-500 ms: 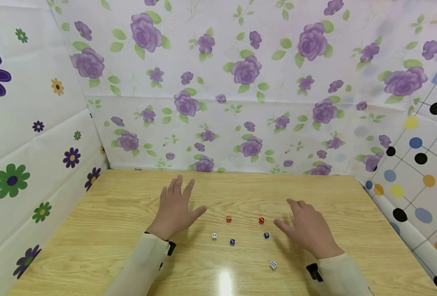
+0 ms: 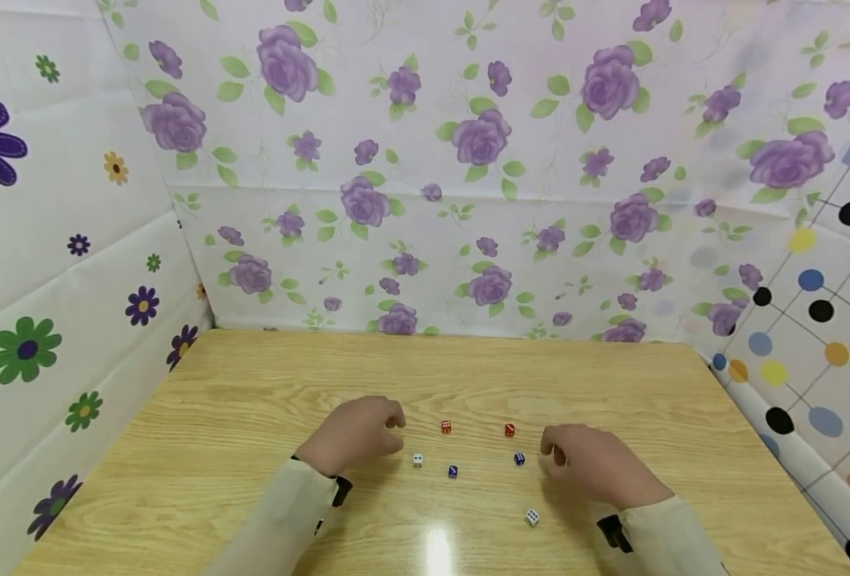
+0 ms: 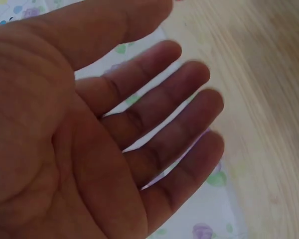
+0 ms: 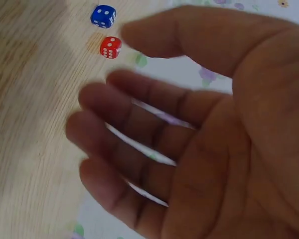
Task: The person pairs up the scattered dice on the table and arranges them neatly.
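Observation:
My left hand (image 2: 358,432) hovers over the table left of the dice, fingers loosely bent and nothing in the palm. Close to its thumb are a white die (image 2: 417,460) and a red die (image 2: 446,427); a blue die (image 2: 452,472) lies further right. On the other side my right hand (image 2: 597,464) also hangs with softly curved fingers and holds nothing. Just left of it are a second blue die (image 2: 519,458) and a second red die (image 2: 509,430). Nearer the front sits another white die (image 2: 532,517). Both palms show bare in the wrist views.
A wood-grain table (image 2: 309,368) carries everything. Behind it stands a rose-patterned cloth wall (image 2: 432,232), with a flower-print sheet (image 2: 101,280) at the left and a dotted sheet (image 2: 813,336) at the right. Light glares off the tabletop near the front.
Both hands have gone from spread, outstretched fingers to loosely bent ones, their fingertips drawn back and down. The dice have stayed where they were.

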`<state>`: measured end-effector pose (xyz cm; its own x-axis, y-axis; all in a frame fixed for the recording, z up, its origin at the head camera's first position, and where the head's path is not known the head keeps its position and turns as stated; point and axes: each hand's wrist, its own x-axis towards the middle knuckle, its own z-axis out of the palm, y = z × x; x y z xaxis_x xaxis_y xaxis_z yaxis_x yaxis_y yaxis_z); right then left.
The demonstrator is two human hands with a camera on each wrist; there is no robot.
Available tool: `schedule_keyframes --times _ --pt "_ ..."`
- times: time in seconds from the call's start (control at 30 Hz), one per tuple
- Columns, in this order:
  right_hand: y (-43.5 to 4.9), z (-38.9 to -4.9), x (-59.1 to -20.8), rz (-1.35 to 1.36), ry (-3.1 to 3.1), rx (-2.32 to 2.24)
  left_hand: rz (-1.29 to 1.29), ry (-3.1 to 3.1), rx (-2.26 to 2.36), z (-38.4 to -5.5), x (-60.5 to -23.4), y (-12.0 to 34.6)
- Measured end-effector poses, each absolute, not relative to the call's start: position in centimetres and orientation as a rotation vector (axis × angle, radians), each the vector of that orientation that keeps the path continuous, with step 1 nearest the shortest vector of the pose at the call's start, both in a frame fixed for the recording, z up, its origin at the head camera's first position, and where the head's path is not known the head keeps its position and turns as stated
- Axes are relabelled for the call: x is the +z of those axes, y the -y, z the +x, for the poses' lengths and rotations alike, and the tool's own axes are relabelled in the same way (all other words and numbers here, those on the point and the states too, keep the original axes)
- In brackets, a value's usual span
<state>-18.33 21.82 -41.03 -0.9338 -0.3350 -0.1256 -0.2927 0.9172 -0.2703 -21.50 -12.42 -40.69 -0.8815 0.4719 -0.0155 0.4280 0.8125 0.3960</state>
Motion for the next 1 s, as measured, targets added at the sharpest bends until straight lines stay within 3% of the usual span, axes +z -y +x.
schedule_keyframes --times 0.33,1.0 --pt "-21.8 -18.2 -41.5 -0.845 -2.565 -0.569 0.871 -2.687 0.517 -20.8 -41.1 11.0" --pt "-21.2 -17.6 -42.5 -0.794 -2.449 -0.626 0.910 -2.721 0.550 -20.5 -42.0 10.3"
